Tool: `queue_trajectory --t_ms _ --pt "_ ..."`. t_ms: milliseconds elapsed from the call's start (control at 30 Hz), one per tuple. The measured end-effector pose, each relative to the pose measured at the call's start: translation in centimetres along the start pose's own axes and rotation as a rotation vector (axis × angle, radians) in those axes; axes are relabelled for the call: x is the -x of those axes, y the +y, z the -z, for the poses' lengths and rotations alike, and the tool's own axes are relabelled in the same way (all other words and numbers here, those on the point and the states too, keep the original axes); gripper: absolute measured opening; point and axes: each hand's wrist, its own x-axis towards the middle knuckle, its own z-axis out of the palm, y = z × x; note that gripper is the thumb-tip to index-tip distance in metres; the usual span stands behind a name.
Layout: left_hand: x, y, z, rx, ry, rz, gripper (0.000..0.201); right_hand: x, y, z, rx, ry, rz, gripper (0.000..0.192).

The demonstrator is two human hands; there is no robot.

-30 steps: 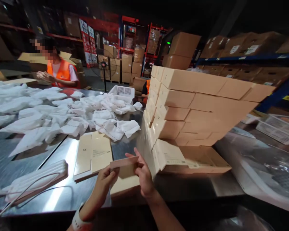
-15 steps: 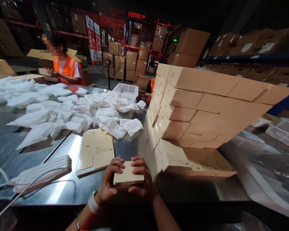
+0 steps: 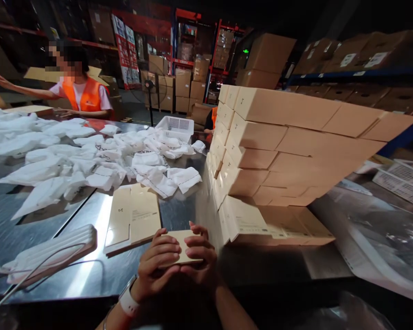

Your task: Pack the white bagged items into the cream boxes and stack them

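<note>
A small tan cardboard box (image 3: 183, 244) is held low at the table's front edge, between both hands. My left hand (image 3: 160, 261) grips its left side, fingers over the top and thumb at the near side. My right hand (image 3: 201, 256) holds the right side in the same way. Just beyond, flat cardboard box blanks (image 3: 137, 215) lie in a pile on the metal table (image 3: 179, 213). To the right, folded boxes (image 3: 261, 133) form a tall stack, with a lower row of boxes (image 3: 248, 220) at its near side.
White printed bags (image 3: 99, 156) cover the table's far left. A ribbed white device with a cord (image 3: 55, 252) lies at the left front. A white basket (image 3: 175, 127) stands behind the bags; a clear plastic-filled bin (image 3: 382, 256) is at right. A person in an orange vest (image 3: 86, 94) works across the table.
Both hands' fingers have slid further inward across the small box's top. The person opposite has stretched an arm out to the left. My view has shifted slightly.
</note>
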Motion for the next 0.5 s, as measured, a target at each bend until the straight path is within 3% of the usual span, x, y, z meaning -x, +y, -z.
queue_trajectory --t_ms 500 --pt "0.04 0.25 0.08 0.062 -0.022 0.079 0.016 0.33 0.05 0.42 -0.023 -0.065 -0.123 0.026"
